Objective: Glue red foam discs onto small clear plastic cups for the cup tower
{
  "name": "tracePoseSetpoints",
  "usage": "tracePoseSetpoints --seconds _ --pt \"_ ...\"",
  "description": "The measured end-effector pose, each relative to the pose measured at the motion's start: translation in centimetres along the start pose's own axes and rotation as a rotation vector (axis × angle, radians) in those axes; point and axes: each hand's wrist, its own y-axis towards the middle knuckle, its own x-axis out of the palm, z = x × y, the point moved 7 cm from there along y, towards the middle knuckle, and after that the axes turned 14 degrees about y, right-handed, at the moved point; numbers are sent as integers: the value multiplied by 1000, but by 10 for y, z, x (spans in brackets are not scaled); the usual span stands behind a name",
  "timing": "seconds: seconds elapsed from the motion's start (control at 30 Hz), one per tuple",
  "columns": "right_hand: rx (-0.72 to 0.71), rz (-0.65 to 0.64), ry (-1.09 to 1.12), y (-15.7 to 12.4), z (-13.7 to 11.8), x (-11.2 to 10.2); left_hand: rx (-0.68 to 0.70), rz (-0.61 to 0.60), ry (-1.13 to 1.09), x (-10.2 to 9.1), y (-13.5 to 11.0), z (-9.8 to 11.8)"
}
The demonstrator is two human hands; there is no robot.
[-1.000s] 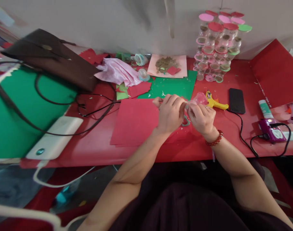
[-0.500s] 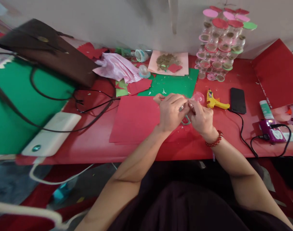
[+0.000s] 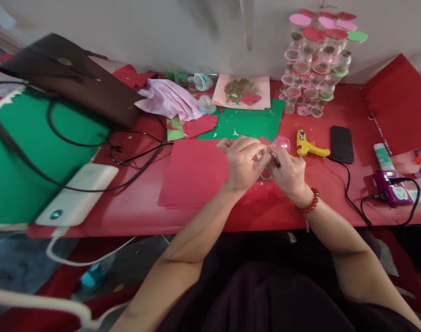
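Note:
My left hand (image 3: pixel 243 162) and my right hand (image 3: pixel 287 170) meet over the table, fingertips pinched together. Whatever lies between them is too small and too covered to name. A red-bead bracelet (image 3: pixel 313 201) circles my right wrist. Just behind my right fingers shows a clear pinkish plastic piece (image 3: pixel 281 143); whether I touch it I cannot tell. Under my hands a grey-green loop (image 3: pixel 267 175), perhaps a scissor handle, is partly hidden. Red paper sheets (image 3: pixel 193 173) lie under and left of my left hand.
A yellow glue gun (image 3: pixel 309 146) and a phone (image 3: pixel 342 144) lie to the right. Farther back stands a tower of clear plastic cups (image 3: pixel 310 69). A brown bag (image 3: pixel 75 78), cables and a white power bank (image 3: pixel 77 196) occupy the left. A purple plug adapter (image 3: pixel 392 188) sits right.
My hands stay pinched together at nearly the same spot, with slight finger movement. The view has shifted a little; the pinkish piece shows slightly farther left.

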Motion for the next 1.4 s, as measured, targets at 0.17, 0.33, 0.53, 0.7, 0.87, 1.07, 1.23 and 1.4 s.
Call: tracePoseSetpoints --seconds 0.17,0.33,0.53,0.7,0.87,1.07,1.23,1.4 --pt "-1 37 21 1 -2 -1 -7 -14 -13 -1 1 2" --pt "51 145 28 2 0 -10 -151 -2 -74 -9 10 -27" --pt "77 205 58 6 1 -19 -235 28 -185 -14 16 -39" --pt "73 196 49 7 4 -18 -196 -26 -117 -7 10 -25" --pt "75 164 15 6 6 -15 -108 -114 -130 1 7 -18" --pt "13 105 -35 4 3 -9 -55 -29 -26 -6 4 -7" --pt "-85 84 -134 5 -5 -9 -7 -60 -45 -2 3 -3" --pt "-76 -14 -176 6 -5 -3 -6 -218 -74 7 4 -5"
